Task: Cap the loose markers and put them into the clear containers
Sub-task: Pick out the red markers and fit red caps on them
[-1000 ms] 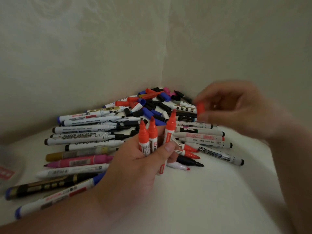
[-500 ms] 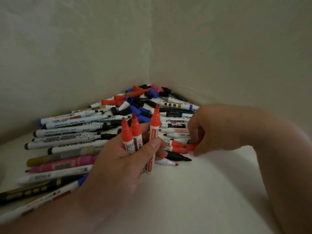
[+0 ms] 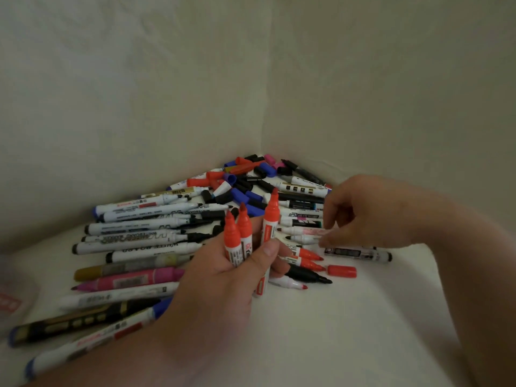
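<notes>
My left hand [image 3: 223, 289] grips three red-capped markers [image 3: 245, 233] upright in front of the pile. My right hand [image 3: 368, 213] reaches into the right side of the pile, its blurred fingertips pinching a white marker with red print [image 3: 303, 231]. A loose red cap [image 3: 342, 270] lies on the white surface just below that hand. Next to it lie two uncapped red markers [image 3: 310, 259], an uncapped black one [image 3: 307, 276] and a thin white one with a red tip [image 3: 287, 283].
A big pile of white, pink, gold and black markers [image 3: 145, 227] fills the corner between two cream walls. Loose blue, black, red and pink caps [image 3: 245, 191] lie at its back. A clear container with a red label [image 3: 11, 301] shows faintly at the left edge.
My right hand came down from above the pile, set the red cap on the surface and moved up to the white markers. My left hand kept its three markers.
</notes>
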### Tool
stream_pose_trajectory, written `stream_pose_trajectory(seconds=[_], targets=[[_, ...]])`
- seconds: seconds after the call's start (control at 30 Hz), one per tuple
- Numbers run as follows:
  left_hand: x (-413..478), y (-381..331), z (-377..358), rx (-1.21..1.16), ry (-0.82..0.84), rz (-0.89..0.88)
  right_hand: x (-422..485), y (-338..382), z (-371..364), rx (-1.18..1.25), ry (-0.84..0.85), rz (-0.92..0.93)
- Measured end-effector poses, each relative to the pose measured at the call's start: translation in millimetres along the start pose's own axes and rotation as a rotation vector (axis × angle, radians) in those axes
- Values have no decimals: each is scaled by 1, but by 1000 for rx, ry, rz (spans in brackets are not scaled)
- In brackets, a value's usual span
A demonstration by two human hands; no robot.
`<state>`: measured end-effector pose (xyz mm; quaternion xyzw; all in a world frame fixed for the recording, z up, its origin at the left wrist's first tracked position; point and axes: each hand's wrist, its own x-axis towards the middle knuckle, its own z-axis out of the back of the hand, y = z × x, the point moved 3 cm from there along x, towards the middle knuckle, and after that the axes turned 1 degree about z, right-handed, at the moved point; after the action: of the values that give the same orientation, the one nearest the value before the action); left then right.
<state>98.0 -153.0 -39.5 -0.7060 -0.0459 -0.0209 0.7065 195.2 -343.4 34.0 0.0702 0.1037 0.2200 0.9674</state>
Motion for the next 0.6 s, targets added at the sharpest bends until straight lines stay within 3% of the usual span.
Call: stream_pose_trajectory(seconds=[0.1,0.2,0.43,0.6], targets=[[2,1,4,0,-59,0,22,5,9,102,-199,8],[2,1,6,-38,-120,39,59,20,10,126,-283,54],[4,0,3,-43,-107,75,146,79,10,54,-277,269],[3,1,3,-52,-64,76,181,93,17,-239,-131,268]])
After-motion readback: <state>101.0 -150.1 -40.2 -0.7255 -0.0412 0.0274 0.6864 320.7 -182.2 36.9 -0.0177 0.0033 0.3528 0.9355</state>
